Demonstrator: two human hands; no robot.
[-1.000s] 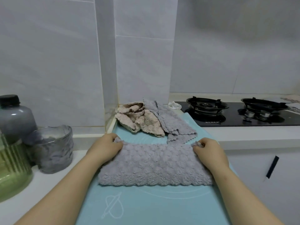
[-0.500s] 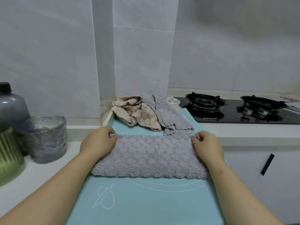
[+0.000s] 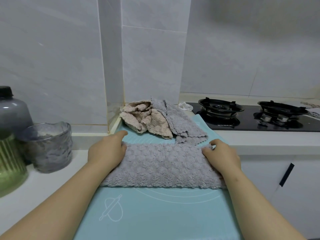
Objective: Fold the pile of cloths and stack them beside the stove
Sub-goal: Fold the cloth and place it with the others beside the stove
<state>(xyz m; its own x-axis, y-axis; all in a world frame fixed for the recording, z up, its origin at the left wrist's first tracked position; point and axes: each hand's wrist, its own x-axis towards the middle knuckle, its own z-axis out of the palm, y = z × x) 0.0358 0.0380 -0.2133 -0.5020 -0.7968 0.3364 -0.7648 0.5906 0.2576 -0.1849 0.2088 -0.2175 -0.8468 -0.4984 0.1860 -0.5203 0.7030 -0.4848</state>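
First fold in hand: grey cloth (image 3: 161,166) lies doubled at the blue mat (image 3: 155,213) centre, left hand (image 3: 107,151) and right hand (image 3: 220,157) loosely flat on its ends, gripping nothing; next, probably halve it sideways, unfolded pile (image 3: 155,120) waiting at 12 o'clock.

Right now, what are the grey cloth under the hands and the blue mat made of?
The grey cloth looks like soft plush microfibre or fleece: its surface is fuzzy with little puffy bumps. The blue mat looks like silicone or soft plastic, probably a baking mat: smooth, matte, thin, with printed white circles and a rolling-pin drawing. I can't be sure of either from looks alone.
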